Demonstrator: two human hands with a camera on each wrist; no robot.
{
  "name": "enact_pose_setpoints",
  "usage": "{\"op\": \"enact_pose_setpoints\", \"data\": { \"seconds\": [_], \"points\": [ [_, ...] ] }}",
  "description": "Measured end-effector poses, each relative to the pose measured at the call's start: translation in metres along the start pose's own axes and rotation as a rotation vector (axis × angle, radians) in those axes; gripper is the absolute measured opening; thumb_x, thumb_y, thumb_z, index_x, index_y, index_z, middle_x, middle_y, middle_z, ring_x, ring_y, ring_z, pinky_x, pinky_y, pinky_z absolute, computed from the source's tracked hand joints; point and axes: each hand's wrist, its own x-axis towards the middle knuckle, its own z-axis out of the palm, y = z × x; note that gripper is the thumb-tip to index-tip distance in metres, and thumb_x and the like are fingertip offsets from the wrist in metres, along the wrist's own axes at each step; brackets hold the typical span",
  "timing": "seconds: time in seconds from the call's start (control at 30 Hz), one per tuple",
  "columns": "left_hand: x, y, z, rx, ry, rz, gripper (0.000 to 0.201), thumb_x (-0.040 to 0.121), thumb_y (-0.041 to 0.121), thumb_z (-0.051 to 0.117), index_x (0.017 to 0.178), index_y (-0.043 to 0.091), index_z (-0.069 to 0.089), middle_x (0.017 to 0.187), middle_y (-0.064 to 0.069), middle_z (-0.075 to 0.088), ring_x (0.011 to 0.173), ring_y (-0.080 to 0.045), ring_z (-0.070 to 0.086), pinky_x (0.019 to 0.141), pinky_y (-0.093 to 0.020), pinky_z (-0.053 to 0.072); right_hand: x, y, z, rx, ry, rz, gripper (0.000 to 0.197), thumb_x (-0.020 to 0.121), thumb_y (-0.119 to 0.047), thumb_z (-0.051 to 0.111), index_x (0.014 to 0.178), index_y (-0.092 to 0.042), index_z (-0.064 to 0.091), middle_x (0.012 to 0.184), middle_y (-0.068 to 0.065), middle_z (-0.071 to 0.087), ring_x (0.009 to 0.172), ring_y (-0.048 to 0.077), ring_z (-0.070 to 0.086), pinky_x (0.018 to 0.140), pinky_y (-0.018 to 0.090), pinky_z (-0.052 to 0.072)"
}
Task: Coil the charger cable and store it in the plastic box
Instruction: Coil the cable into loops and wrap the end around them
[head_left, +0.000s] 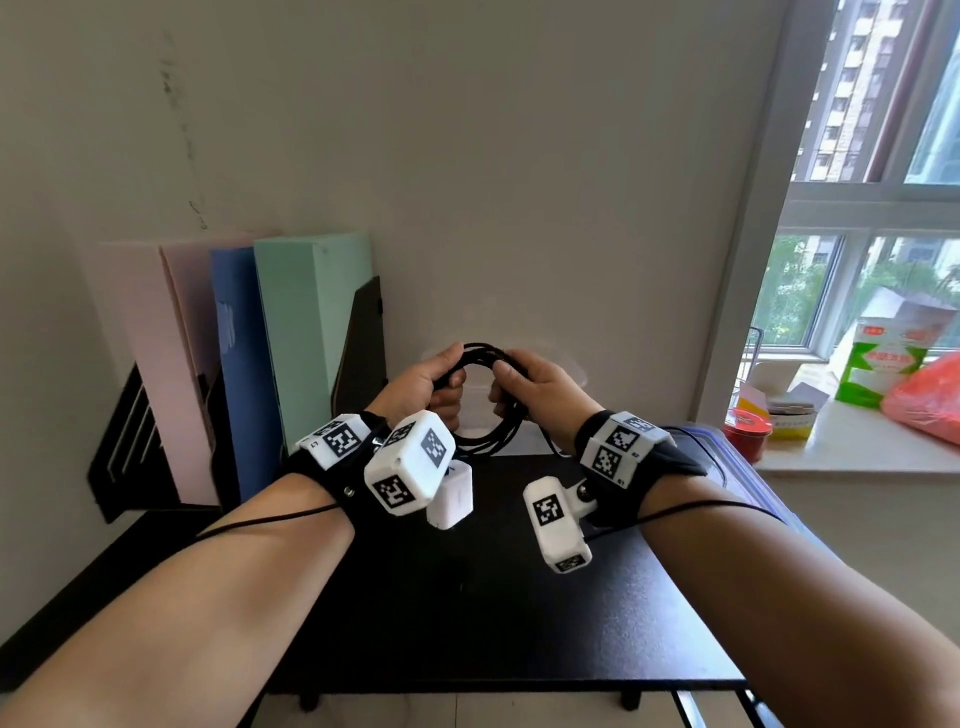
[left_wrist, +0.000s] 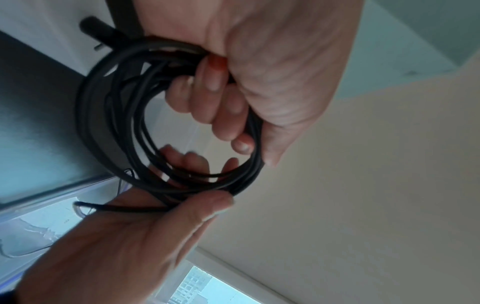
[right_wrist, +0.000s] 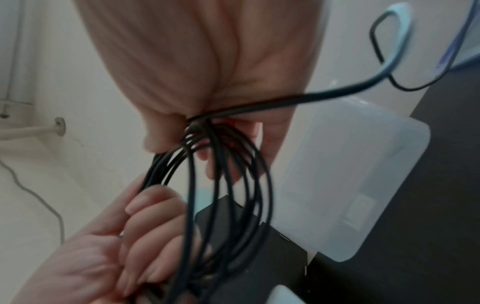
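Plainly we hold one charger cable (head_left: 485, 400), black, wound into several loops and lifted clear above the worktop (head_left: 493, 597); our left hand (head_left: 426, 382) has its fingers curled round one side of the coil, and our right hand (head_left: 535, 387) pinches the opposite side between thumb and fingers; the loops hang between the two hands. One loose strand runs from under the right hand's thumb out toward the right, past the wrist.

We count two hands, one coil, and one plastic box (right_wrist: 348, 174); the box is translucent and lies on the worktop just beyond the right hand, below the coil; only the right wrist view shows it well, since in the head view the hands and wrist cover most of it. One white block (head_left: 451, 493) hangs below the left wrist in the head view alone; we cannot tell what it is.

Beyond the left hand stand four upright folders (head_left: 234, 364), two pink, one blue, one green, in a black rack against the wall. The left wrist view shows what the others do not: a dark plug end (left_wrist: 97, 28) sticking out past the left hand's fingers (left_wrist: 215, 92). To the right of the right hand, the window sill carries one red tin (head_left: 748, 431) and a green-and-white carton (head_left: 878, 364).
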Motion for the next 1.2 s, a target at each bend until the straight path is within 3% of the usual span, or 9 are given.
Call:
{"op": "enact_pose_setpoints", "data": {
  "seconds": [0.1,0.27,0.37,0.47,0.63,0.83,1.0,1.13,1.2],
  "points": [
    [0.001,0.006,-0.004,-0.058,0.063,0.044,0.053,0.097,0.044,0.034,0.051,0.016,0.039,0.029,0.008,0.026,0.022,-0.005,0.022,0.035,-0.013,0.017,-0.003,0.011,-0.007,-0.116,-0.091,0.082,0.037,0.09,-0.031,0.058,0.122,-0.017,0.047,0.094,-0.001,0.064,0.084,0.016,0.064,0.083,0.036,0.053],
    [0.003,0.014,-0.013,-0.165,0.156,0.09,0.047,0.097,0.046,0.033,0.059,0.017,0.032,0.027,0.005,0.026,0.021,-0.005,0.023,0.034,-0.01,0.02,-0.012,0.023,-0.019,-0.264,-0.002,0.044,0.023,0.094,-0.031,0.051,0.105,-0.011,0.056,0.066,0.001,0.063,0.055,0.007,0.06,0.067,0.025,0.048],
    [0.005,0.019,-0.022,-0.267,0.243,0.138,0.046,0.096,0.047,0.035,0.06,0.019,0.031,0.027,0.006,0.025,0.02,-0.005,0.022,0.032,-0.009,0.018,-0.015,0.034,-0.034,-0.695,0.085,-0.003,0.024,0.094,-0.043,0.044,0.091,-0.024,0.058,0.068,-0.008,0.06,0.074,0.009,0.057,0.091,0.027,0.034],
    [0.007,0.027,-0.032,-0.344,0.351,0.195,0.046,0.095,0.048,0.038,0.06,0.02,0.032,0.028,0.007,0.026,0.02,-0.005,0.022,0.029,-0.009,0.019,-0.017,0.044,-0.044,-0.916,0.147,-0.081,0.022,0.096,-0.037,0.043,0.094,-0.025,0.062,0.079,-0.014,0.057,0.098,0.017,0.055,0.105,0.031,0.017],
    [0.008,0.029,-0.027,-0.339,0.491,0.264,0.047,0.093,0.054,0.037,0.061,0.02,0.038,0.028,0.008,0.029,0.02,-0.004,0.023,0.029,-0.01,0.019,-0.014,0.039,-0.045,-0.711,0.265,-0.099,0.025,0.094,-0.032,0.049,0.111,-0.031,0.067,0.098,-0.002,0.066,0.104,0.024,0.056,0.096,0.039,0.042],
    [0.01,0.021,-0.02,-0.236,0.5,0.287,0.048,0.092,0.059,0.032,0.065,0.021,0.04,0.03,0.007,0.032,0.022,-0.005,0.024,0.035,-0.014,0.021,-0.015,0.006,-0.018,-1.19,0.212,-0.062,0.035,0.09,-0.031,0.04,0.113,-0.033,0.066,0.111,-0.002,0.068,0.104,0.025,0.061,0.083,0.031,0.049],
    [0.005,0.018,-0.001,0.052,0.477,0.302,0.042,0.098,0.044,0.032,0.065,0.018,0.036,0.031,0.008,0.031,0.025,-0.005,0.024,0.038,-0.019,0.024,-0.013,-0.015,0.009,-1.343,-0.028,-0.277,0.03,0.086,-0.026,0.045,0.1,-0.029,0.071,0.1,-0.005,0.071,0.101,0.019,0.06,0.072,0.025,0.044],
    [0.009,0.004,0.008,0.205,0.467,0.304,0.043,0.098,0.042,0.036,0.062,0.018,0.037,0.041,0.006,0.035,0.03,-0.006,0.029,0.041,-0.022,0.026,-0.011,-0.038,0.017,-1.112,-0.128,-0.398,0.015,0.086,-0.03,0.058,0.09,-0.026,0.072,0.092,-0.008,0.068,0.096,0.011,0.052,0.076,0.029,0.045],
    [0.009,-0.003,0.01,0.229,0.413,0.282,0.043,0.097,0.045,0.037,0.064,0.018,0.044,0.051,0.0,0.043,0.045,-0.014,0.044,0.053,-0.027,0.036,-0.008,-0.046,0.015,-0.957,-0.145,-0.428,0.009,0.082,-0.026,0.066,0.085,-0.019,0.071,0.083,-0.009,0.061,0.088,0.009,0.048,0.081,0.03,0.046]
  ]
}}
